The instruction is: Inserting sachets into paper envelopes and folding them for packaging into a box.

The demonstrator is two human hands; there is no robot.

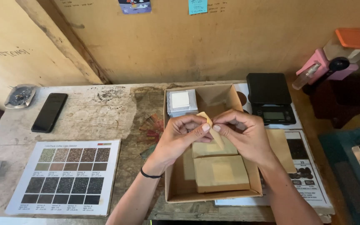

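The left hand and the right hand meet above the open cardboard box, fingertips pressed together on one small kraft paper sachet. Each hand pinches the sachet between thumb and forefinger; the remaining fingers are curled. The sachet is tan, flat, matte and narrow, held tilted, with its upper corner projecting above the fingertips (its lower end lies against the right palm). It is held over the middle of the box, clear of the contents below.

Contents of the box, counted:
- Two stacks of tan sachets, lying flat, one behind the other, touching.
- One stack of white squares in the far left corner.

Items on the worn wooden table, counted:
- One black digital scale, just right of the box.
- One black phone, face down, well left of the box.
- One metal ashtray, beside the phone.
- One printed colour chart of dark swatches, at the near left.
- One loose tan sheet beside the right wrist.

A black band circles the left wrist.
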